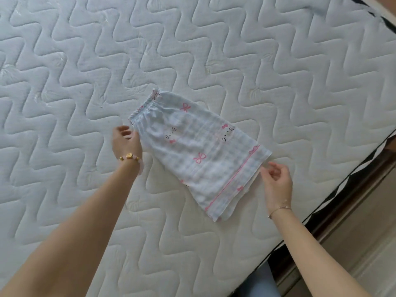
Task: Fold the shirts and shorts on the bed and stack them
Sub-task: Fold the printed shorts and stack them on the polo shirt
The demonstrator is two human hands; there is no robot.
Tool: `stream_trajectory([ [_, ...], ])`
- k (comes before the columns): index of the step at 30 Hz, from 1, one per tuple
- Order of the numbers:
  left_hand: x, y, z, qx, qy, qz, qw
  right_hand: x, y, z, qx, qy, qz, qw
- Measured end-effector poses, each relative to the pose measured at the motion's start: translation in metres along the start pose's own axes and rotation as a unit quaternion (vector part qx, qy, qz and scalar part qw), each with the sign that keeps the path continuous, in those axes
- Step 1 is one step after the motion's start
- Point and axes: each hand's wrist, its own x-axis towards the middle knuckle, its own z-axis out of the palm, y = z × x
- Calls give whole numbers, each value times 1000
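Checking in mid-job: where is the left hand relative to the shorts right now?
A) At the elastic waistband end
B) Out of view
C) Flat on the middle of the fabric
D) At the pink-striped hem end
A: the left hand sits by the gathered waistband of the shorts, while the right hand is at the hem end.

The bed (90, 61) in front of me is a bare white mattress, quilted all over in a wavy zigzag pattern, with its dark-trimmed edge running diagonally to the right of the shorts (199, 155). Those shorts lie flat and directly on it, pale checked cloth with pink bows and cat faces, elastic waistband toward the far left, pink-lined hem toward the mattress edge.
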Motion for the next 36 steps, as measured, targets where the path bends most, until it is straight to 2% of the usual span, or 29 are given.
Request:
stream_trajectory([
  [2,-4,-18,-5,9,-18,-54,998,14,-3,0,-85,-1,-64,994],
  [5,-20,-31,-3,-89,-148,-157,972,40,-11,4,-172,-32,-118,977],
  [7,-36,-35,4,-121,-196,-175,957,57,-19,9,-193,-71,-128,970],
  [9,-54,-36,10,-179,-209,-196,941,71,-26,14,-201,-132,-119,963],
  [11,-73,-38,15,-219,-211,-221,927,82,-32,19,-229,-189,-120,947],
  [15,-112,-51,27,-233,-181,-267,917,100,-45,27,-268,-272,-110,918],
  [18,-149,-61,36,-236,-155,-293,914,113,-52,28,-301,-342,-102,884],
  [21,-190,-69,43,-252,-161,-323,898,124,-52,25,-334,-406,-98,845],
  [24,-217,-73,47,-253,-173,-342,888,130,-53,21,-329,-432,-86,835],
  [28,-236,-71,47,-214,-145,-337,905,128,-54,10,-330,-445,-69,830],
  [32,-264,-80,42,-181,-96,-344,916,122,-38,-14,-392,-473,-57,787],
  [36,-293,-97,39,-192,-103,-389,895,118,-27,-35,-413,-480,-52,772],
])
